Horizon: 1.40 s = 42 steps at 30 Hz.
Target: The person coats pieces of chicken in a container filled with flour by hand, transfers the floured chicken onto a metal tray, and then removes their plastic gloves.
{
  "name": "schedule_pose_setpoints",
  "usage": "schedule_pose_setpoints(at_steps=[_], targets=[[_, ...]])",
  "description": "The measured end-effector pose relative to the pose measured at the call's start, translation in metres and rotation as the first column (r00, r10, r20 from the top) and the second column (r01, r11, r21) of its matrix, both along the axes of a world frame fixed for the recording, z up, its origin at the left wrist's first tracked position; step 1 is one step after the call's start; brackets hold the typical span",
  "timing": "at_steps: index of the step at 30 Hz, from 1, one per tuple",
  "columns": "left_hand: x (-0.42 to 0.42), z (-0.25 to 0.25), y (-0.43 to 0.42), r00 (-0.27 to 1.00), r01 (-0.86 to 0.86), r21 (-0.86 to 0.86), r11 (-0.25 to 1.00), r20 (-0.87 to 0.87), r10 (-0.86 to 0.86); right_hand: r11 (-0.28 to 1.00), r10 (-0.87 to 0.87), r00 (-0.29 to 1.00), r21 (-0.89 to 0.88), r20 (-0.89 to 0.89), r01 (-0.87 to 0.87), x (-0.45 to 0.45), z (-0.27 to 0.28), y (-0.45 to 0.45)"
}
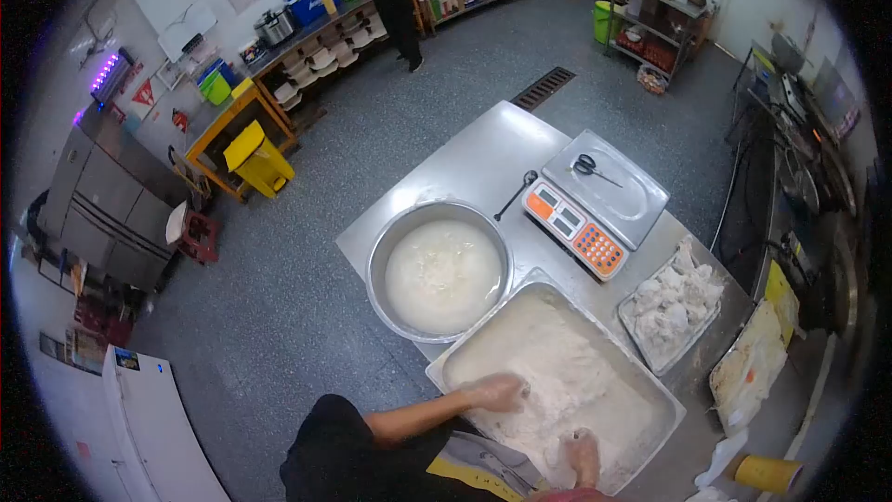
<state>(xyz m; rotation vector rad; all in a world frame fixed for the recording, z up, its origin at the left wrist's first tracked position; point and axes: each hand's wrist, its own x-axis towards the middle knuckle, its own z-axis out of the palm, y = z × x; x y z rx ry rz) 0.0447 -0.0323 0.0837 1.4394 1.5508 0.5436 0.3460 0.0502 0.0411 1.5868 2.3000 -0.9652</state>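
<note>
A large metal tray (669,412) of white flour (567,353) stands at the near side of the steel table. Inside it, my left hand (499,392) is low over the flour with its fingers curled in; whatever is in them is hidden. My right hand (583,454) is at the near right part of the flour, also closed, and its contents do not show. Both hands are dusted white. Left of the tray stands a round metal basin (373,270) of cloudy liquid (444,274) with pale pieces in it.
A smaller tray of flour-coated pieces (674,307) is at the right. Behind are a digital scale (576,228) with scissors (590,167) on its plate and a dark ladle (517,195). A person in black (390,0) stands far back. A yellow bin (258,158) is at left.
</note>
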Motion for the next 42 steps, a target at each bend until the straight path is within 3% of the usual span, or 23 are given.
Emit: schedule_pose_setpoints(at_steps=[2, 3, 5, 10, 12, 14, 17, 19, 21, 23, 24, 26, 27, 30, 31, 32, 33, 35, 36, 38, 40, 42], targets=[[0.000, -0.007, -0.005, 0.981, -0.093, -0.085, 0.992, -0.180, 0.076, 0.995, 0.045, 0.998, -0.094, 0.038, -0.041, -0.006, 0.011, 0.000], [-0.004, -0.003, -0.005, 0.980, -0.099, -0.074, 0.992, -0.178, 0.085, 0.995, 0.051, 0.998, -0.083, 0.039, -0.048, -0.007, 0.012, 0.002], [-0.011, 0.010, -0.005, 0.964, -0.086, -0.261, 0.961, -0.264, 0.015, 0.984, 0.173, 0.982, -0.056, 0.070, -0.169, 0.002, 0.010, -0.001], [-0.013, 0.013, -0.005, 0.984, -0.013, -0.265, 0.964, -0.173, -0.034, 0.986, 0.099, 0.982, -0.146, 0.162, -0.075, 0.012, -0.012, -0.007], [-0.002, -0.008, -0.006, 0.989, -0.003, -0.257, 0.966, -0.142, -0.034, 0.983, 0.024, 0.992, -0.182, 0.125, -0.001, -0.004, 0.021, -0.007], [0.011, -0.038, -0.011, 0.989, -0.068, -0.029, 0.997, -0.133, 0.064, 0.968, -0.060, 0.995, -0.239, 0.077, 0.077, -0.013, 0.048, -0.008], [0.019, -0.036, -0.009, 0.989, -0.038, 0.009, 0.999, -0.141, 0.039, 0.857, -0.192, 0.981, -0.487, 0.000, 0.168, -0.019, 0.066, -0.005], [0.023, -0.032, -0.005, 0.986, 0.034, -0.061, 0.998, -0.163, -0.044, 0.887, -0.215, 0.971, -0.436, -0.100, 0.152, 0.009, 0.026, -0.010], [0.024, -0.028, -0.006, 0.976, 0.102, -0.121, 0.987, -0.182, -0.123, 0.918, -0.226, 0.953, -0.371, -0.203, 0.139, 0.014, 0.022, -0.009], [0.028, -0.033, -0.013, 0.944, 0.216, -0.022, 0.976, -0.253, -0.214, 0.790, -0.198, 0.967, -0.559, 0.157, 0.253, -0.017, 0.078, -0.003], [0.031, -0.038, -0.016, 0.929, 0.252, 0.013, 0.968, -0.284, -0.238, 0.796, -0.196, 0.970, -0.555, 0.143, 0.242, -0.010, 0.070, 0.000], [0.032, -0.064, -0.018, 0.998, 0.005, 0.170, 0.985, -0.058, 0.005, 0.895, 0.037, 0.995, -0.440, -0.093, -0.075, 0.011, 0.047, 0.003], [0.028, -0.063, -0.014, 0.998, 0.002, 0.175, 0.985, -0.067, 0.010, 0.896, 0.043, 0.994, -0.435, -0.102, -0.083, 0.007, 0.043, 0.006], [0.034, -0.068, -0.018, 0.992, 0.074, 0.142, 0.987, -0.111, -0.058, 0.901, 0.114, 0.993, -0.423, 0.028, -0.092, -0.001, 0.050, -0.008], [0.032, -0.072, -0.020, 0.988, 0.078, 0.315, 0.946, -0.153, -0.031, 0.982, 0.076, 0.984, -0.184, 0.161, -0.045, -0.013, 0.060, -0.027], [0.031, -0.073, -0.022, 0.982, 0.089, 0.476, 0.875, -0.190, 0.004, 0.998, 0.048, 0.974, -0.056, 0.221, -0.037, -0.016, 0.061, -0.028], [0.032, -0.074, -0.024, 0.982, 0.088, 0.477, 0.875, -0.188, 0.004, 0.997, 0.005, 0.960, 0.070, 0.279, -0.026, -0.018, 0.061, -0.029], [0.030, -0.069, -0.023, 0.896, 0.257, 0.204, 0.945, -0.416, -0.154, 0.946, 0.183, 0.971, -0.295, 0.155, -0.131, -0.012, 0.039, -0.002], [0.030, -0.066, -0.022, 0.851, 0.302, 0.104, 0.948, -0.477, -0.219, 0.947, 0.184, 0.970, -0.293, 0.157, -0.132, -0.017, 0.048, -0.004], [0.028, -0.050, -0.018, 0.816, 0.363, -0.189, 0.912, -0.407, -0.409, 0.940, 0.204, 0.962, -0.311, 0.182, -0.141, -0.034, 0.069, -0.008], [0.033, -0.088, -0.022, 0.807, 0.408, -0.131, 0.904, -0.411, -0.424, 0.934, 0.231, 0.953, -0.318, 0.193, -0.162, -0.031, 0.058, -0.005], [0.029, -0.083, -0.023, 0.793, 0.454, -0.075, 0.888, -0.420, -0.441, 0.928, 0.255, 0.946, -0.326, 0.200, -0.181, -0.039, 0.068, -0.006]])
